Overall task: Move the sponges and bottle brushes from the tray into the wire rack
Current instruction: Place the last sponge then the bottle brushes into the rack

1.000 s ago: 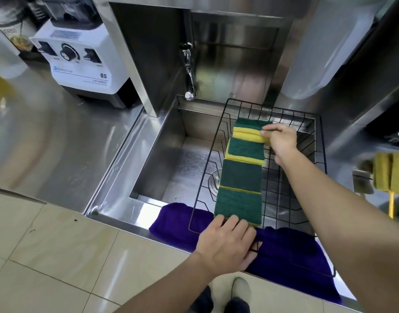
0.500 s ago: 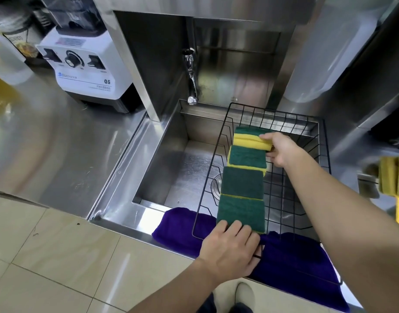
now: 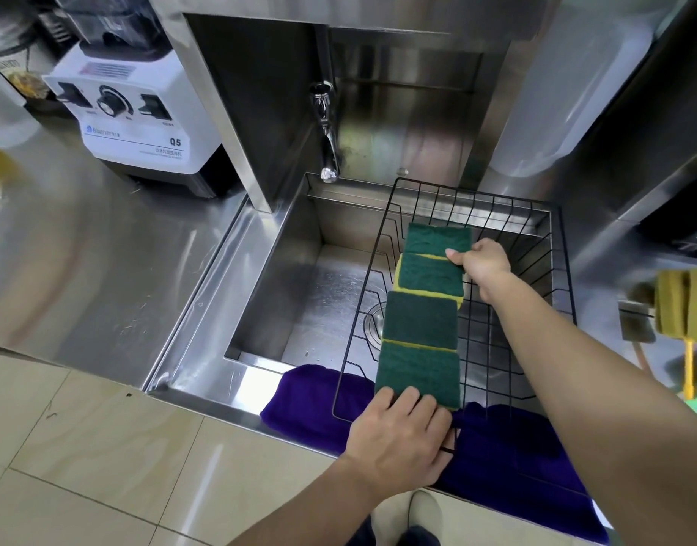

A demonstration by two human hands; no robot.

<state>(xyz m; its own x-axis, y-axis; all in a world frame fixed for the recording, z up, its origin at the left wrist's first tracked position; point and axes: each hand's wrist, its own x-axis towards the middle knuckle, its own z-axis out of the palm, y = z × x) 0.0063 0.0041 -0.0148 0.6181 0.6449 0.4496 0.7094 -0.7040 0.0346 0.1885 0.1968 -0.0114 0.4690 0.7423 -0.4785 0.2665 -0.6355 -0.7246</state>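
A black wire rack (image 3: 557, 246) sits across the right part of the steel sink. Several green-and-yellow sponges (image 3: 419, 321) lie in a row along its left side, green faces up. My right hand (image 3: 482, 266) reaches into the rack and pinches the right edge of a sponge near the far end of the row (image 3: 431, 271). My left hand (image 3: 402, 435) rests on the rack's near rim, fingers on the nearest sponge (image 3: 417, 372). At the far right edge, yellow-green sponge-headed brushes (image 3: 683, 305) with a yellow handle show partly.
A purple cloth (image 3: 508, 459) lies over the sink's front edge under the rack. The faucet (image 3: 327, 143) hangs above the basin (image 3: 299, 309). A white blender base (image 3: 138, 112) stands on the steel counter at left. A large translucent container (image 3: 575, 84) stands at back right.
My right hand has laid the far sponge flat, green face up, where its yellow edge showed before. The left hand has stayed on the rack's near rim. The camera has shifted slightly.
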